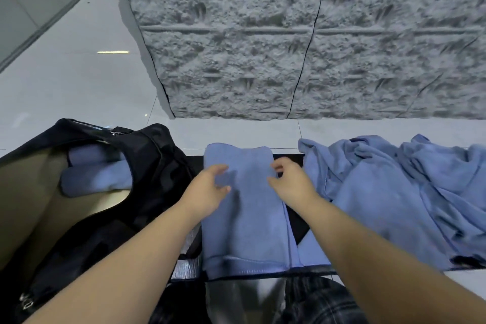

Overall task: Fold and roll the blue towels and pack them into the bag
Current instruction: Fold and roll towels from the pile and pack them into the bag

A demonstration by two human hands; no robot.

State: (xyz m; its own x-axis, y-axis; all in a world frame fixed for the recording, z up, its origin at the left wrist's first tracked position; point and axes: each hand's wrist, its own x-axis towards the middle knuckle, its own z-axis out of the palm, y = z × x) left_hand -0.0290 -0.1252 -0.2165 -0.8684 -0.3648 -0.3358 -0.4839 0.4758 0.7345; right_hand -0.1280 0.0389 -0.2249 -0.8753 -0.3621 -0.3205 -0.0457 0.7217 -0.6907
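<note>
Both hands lay on the folded towel (pixel 244 208) in front of me: left hand (pixel 207 189) with fingers spread and relaxed on its left side, right hand (pixel 289 184) curled at its right edge, though I could not tell whether it pinched the cloth. I judged the task roughly midway, with at least two rolled towels (pixel 97 176) already in the open black bag (pixel 155 155) at the mat's left edge. This folded towel was not yet rolled, and a loose heap of towels (pixel 394 192) waited along the right edge.

Rough grey textured stone-look wall panels (pixel 302 34) ahead; glossy white tiled floor (pixel 79 73), reflecting a ceiling light (pixel 113 52).
</note>
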